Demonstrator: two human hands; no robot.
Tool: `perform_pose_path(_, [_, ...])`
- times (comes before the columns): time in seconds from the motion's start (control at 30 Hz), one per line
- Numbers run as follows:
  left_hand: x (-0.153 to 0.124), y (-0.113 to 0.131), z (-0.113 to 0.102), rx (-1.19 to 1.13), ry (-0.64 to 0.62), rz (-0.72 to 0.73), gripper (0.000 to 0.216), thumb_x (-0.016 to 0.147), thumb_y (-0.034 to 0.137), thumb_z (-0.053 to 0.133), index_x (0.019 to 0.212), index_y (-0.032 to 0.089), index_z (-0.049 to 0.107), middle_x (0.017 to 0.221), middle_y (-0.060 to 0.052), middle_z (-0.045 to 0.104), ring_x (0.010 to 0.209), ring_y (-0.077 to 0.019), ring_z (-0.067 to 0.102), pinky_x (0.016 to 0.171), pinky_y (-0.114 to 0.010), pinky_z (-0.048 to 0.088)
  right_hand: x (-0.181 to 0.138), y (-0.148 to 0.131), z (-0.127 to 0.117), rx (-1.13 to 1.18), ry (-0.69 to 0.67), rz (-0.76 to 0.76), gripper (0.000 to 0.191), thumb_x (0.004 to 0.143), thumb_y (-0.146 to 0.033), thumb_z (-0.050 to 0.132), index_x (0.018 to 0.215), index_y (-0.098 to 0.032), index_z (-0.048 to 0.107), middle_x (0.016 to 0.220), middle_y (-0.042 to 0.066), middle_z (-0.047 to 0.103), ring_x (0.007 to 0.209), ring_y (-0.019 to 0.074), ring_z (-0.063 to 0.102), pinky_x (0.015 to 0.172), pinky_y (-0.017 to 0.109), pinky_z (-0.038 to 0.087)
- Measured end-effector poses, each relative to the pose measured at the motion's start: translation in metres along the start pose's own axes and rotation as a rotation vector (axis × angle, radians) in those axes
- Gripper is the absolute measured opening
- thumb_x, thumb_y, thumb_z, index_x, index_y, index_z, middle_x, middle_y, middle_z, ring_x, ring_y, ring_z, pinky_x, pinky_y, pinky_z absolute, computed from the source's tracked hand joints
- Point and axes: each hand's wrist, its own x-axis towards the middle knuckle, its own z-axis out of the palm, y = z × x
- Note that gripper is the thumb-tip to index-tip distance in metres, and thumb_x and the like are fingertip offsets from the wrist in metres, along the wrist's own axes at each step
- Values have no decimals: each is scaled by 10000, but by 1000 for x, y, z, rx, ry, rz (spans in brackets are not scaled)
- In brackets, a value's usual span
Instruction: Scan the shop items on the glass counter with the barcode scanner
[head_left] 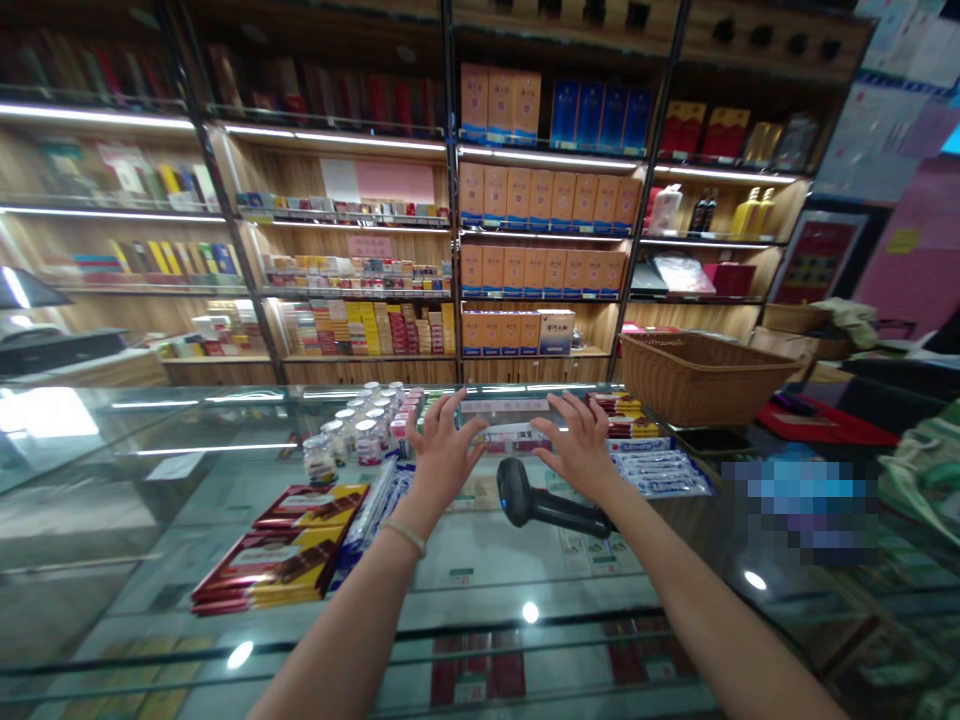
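Observation:
Both my hands are raised over a glass counter (480,590), fingers spread. My left hand (444,450) is beside the small lidded jars (367,440) and long blue-and-white packets (379,500). A bracelet is on that wrist. My right hand (581,445) is near another group of blue-and-white packets (660,470) and some red-and-yellow packs (621,412). Below and between the hands lies a black barcode scanner (551,505), its handle end partly behind my right forearm. A pale, see-through strip (514,430) shows between my fingertips; I cannot tell whether it is an object or a reflection.
Red-and-yellow chocolate bars (289,550) lie in stacks at the left. A wicker basket (705,375) stands at the back right, close to a red mat (825,425). Shelves (544,235) of boxed goods line the wall behind. A pixelated patch hides something at the right.

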Motion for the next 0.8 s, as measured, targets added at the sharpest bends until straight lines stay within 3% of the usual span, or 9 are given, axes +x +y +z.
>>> perform_pose_path(0.37, [-1,8,1,3,25,97,249,805,383,816,1044,359,749,1528,-78,533,1413,-362,440,1185,-681,97,-2,-5,-5,41,28,60,276,872,-419,757,1112,-301,691,1444,93,541,1423,293,368,1220,524,129])
perform_pose_path(0.8, [-4,16,7,-9,59,161,161,887,322,718,1046,329,745,1503,-83,560,1400,-331,468,1215,-655,60,-2,-9,-6,88,82,151,73,910,-361,731,951,-301,721,1381,52,618,1359,275,435,1160,515,196])
